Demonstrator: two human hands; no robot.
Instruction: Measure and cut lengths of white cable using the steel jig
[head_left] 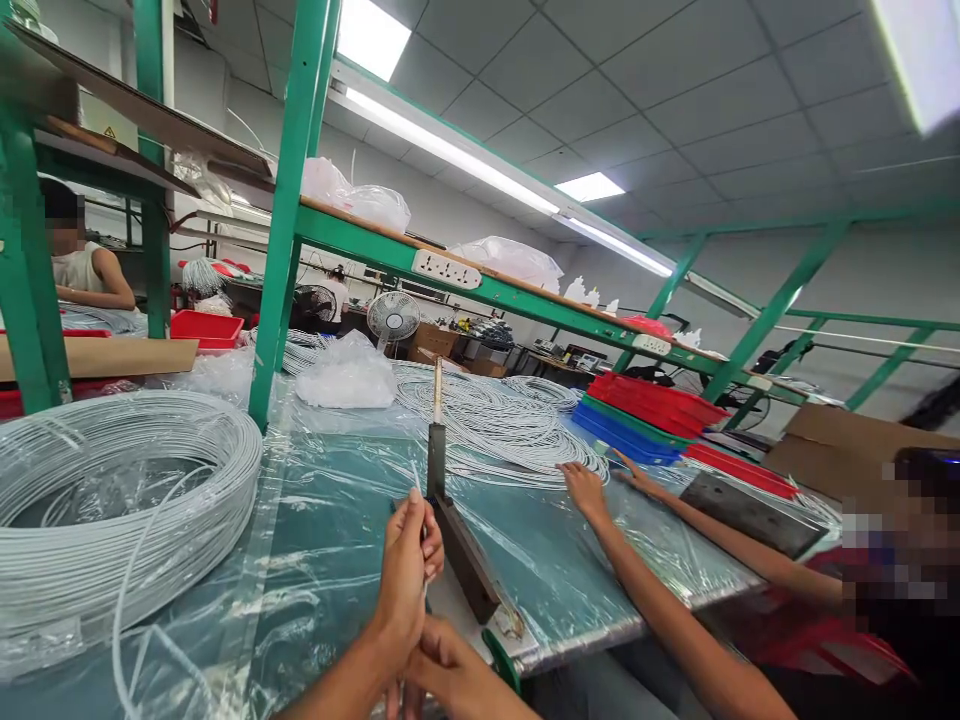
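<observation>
My left hand (411, 550) is closed in a pinch around a thin white cable (416, 478), whose tip sticks up above the thumb. Just below it, close to the left wrist, my right hand (442, 665) has its fingers curled in; the cable's lower part runs down to it. Right behind my hands stands a dark metal fixture (466, 565) with an upright post (436, 450), clamped at the table edge by a green-handled part (501, 660). A large coil of white cable (187, 530) lies at the left.
Loose coils of white cable (495, 420) spread over the plastic-covered table (337, 520). A co-worker's hands (589, 492) reach in from the right. Stacked red and blue trays (637, 420), a dark plate (750, 512) and a green frame post (289, 220) stand around.
</observation>
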